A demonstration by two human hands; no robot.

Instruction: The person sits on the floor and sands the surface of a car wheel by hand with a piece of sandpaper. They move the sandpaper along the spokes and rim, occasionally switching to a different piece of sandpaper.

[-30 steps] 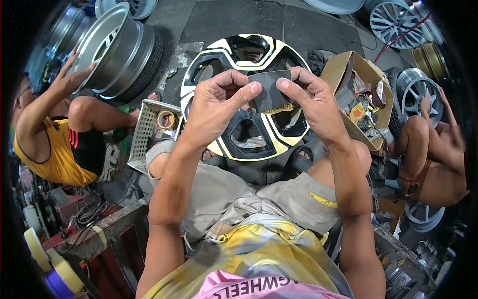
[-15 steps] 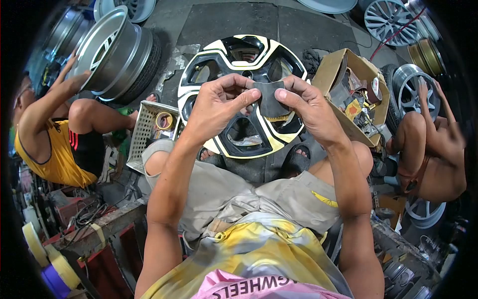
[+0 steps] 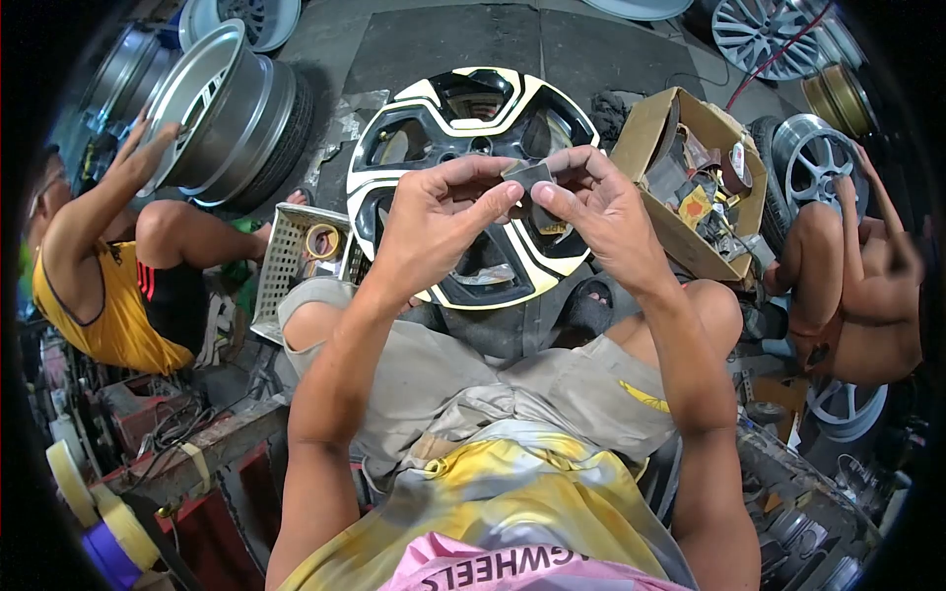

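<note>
Between my two hands is a small dark grey sheet [image 3: 528, 175], folded and held at its edges. My left hand [image 3: 448, 212] pinches its left side with thumb and fingers. On the right side, my right hand [image 3: 603, 212] grips it the same way, thumb in front. Beneath both hands lies a black wheel rim [image 3: 483, 291] with pale yellow spoke faces, flat on the floor in front of my legs. My hands hide part of its middle.
A cardboard box [image 3: 645, 123] of scraps stands right of the rim, a white basket [image 3: 281, 261] with tape rolls left. A person in a yellow top [image 3: 108, 305] crouches at left by a silver wheel [image 3: 241, 123]; another person [image 3: 852, 305] sits at right by a rim.
The grey sheet, spread out with its face showing before, is now folded smaller between my fingers. The person at right has moved a hand lower on their rim.
</note>
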